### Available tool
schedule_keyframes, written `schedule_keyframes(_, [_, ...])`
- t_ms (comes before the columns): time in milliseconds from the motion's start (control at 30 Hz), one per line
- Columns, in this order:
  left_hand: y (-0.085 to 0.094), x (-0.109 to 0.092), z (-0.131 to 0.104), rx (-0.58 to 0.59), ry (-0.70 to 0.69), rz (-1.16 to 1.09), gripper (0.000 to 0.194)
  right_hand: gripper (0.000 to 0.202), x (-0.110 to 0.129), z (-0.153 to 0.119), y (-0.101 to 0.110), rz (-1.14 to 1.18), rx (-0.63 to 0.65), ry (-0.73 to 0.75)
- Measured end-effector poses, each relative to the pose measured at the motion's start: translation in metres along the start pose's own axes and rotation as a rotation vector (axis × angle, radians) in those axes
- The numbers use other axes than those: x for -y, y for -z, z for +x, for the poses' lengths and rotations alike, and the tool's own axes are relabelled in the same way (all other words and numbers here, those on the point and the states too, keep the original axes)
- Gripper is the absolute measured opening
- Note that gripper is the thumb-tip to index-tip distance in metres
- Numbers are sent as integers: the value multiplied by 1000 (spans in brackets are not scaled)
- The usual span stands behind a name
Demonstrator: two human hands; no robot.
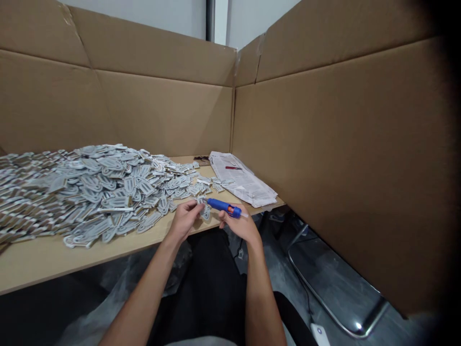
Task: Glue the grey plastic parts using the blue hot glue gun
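Observation:
A blue glue gun (pixel 224 207) with an orange part lies in the grip of my right hand (pixel 242 225), its tip pointing left. My left hand (pixel 186 217) pinches a small grey-white cut-out piece (pixel 205 211) just above the table's front edge. The gun's tip is right at this piece; whether they touch I cannot tell. To the left, a large heap of similar grey-white pieces (pixel 118 180) covers much of the table (pixel 54 262).
Cardboard walls (pixel 162 105) enclose the table at the back and right. Papers (pixel 248 185) with a red pen (pixel 233 168) lie at the back right. Below on the right are a chair's metal frame (pixel 324 298) and a white power strip (pixel 319 334) with a cord.

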State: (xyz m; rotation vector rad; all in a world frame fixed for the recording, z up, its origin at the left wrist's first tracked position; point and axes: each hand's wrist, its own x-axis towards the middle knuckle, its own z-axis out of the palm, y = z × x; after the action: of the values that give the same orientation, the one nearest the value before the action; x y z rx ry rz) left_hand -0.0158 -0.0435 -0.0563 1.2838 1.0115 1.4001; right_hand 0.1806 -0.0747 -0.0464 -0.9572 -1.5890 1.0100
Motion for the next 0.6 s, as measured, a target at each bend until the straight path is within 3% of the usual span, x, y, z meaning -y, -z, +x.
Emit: schedule_keyframes(600, [3,6,2,17,-19,16,29,43,2,1,-1,-16,7,-28])
